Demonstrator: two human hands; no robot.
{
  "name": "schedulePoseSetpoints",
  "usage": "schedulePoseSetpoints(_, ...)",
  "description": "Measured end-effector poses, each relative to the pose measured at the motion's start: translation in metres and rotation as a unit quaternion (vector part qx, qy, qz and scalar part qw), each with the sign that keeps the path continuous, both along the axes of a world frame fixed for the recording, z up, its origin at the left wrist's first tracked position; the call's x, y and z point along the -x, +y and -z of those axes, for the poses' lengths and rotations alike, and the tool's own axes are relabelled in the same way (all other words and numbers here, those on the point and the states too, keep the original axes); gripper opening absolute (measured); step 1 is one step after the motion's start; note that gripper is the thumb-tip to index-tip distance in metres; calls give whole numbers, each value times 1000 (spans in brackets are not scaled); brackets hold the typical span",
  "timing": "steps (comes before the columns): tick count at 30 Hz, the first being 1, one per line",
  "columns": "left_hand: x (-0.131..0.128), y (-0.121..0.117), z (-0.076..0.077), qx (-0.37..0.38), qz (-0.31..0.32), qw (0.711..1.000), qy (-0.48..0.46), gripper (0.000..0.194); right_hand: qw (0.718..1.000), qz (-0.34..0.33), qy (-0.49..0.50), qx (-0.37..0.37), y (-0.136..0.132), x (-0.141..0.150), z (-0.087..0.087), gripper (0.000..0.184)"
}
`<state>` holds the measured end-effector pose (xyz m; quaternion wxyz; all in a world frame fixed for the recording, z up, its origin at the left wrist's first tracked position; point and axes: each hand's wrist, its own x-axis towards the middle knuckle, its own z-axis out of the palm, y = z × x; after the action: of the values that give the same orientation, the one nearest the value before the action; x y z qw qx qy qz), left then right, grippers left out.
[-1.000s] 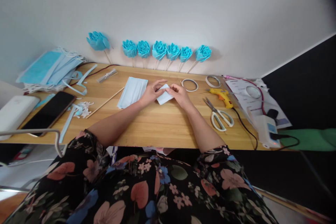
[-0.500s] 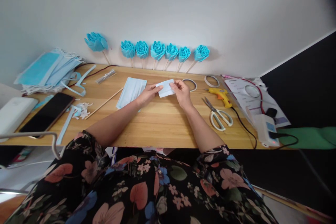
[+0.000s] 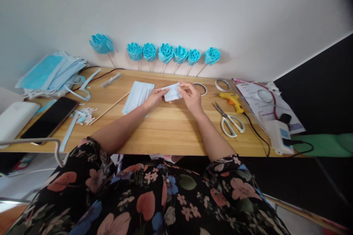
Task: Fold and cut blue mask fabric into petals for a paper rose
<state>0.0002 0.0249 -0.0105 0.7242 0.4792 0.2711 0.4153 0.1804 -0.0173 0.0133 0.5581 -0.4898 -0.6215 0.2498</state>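
Note:
Above the middle of the table, a small pale-blue piece of pleated mask fabric (image 3: 172, 93) is pinched at both ends. My left hand (image 3: 155, 98) grips its left end, thumb on top. At the right end, my right hand (image 3: 191, 95) has thumb and fingers closed on the upper corner. A larger pale-blue mask sheet (image 3: 138, 96) lies flat just left of my left hand. Beyond my right hand sits a roll of tape (image 3: 202, 89), partly hidden by it.
Blue fabric roses (image 3: 166, 53) on sticks lean along the wall. At left are stacked face masks (image 3: 52, 71), a phone (image 3: 51, 119), scraps (image 3: 86, 115) and a wooden stick (image 3: 109, 109). Scissors (image 3: 228, 119), a yellow glue gun (image 3: 231, 101) and a power adapter (image 3: 280, 136) lie right.
My right fingers have shifted slightly on the fabric's right end, and the piece has tilted a little. Everything else on the table is where it was.

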Motion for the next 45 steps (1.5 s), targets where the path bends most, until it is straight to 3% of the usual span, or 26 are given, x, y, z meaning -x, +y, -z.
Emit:
schedulePoseSetpoints(16,1,-1,-1,1,4,1000,22,51,998,39,13,37,3,1,3,17)
schedulePoseSetpoints(31,0,-1,-1,-15,-1,1000,15,58,999,29,-5,11,5,-1,7,16)
schedulePoseSetpoints(45,-2,0,-2,2,-12,1000,-8,52,998,33,-45,-20,6,-3,8,9)
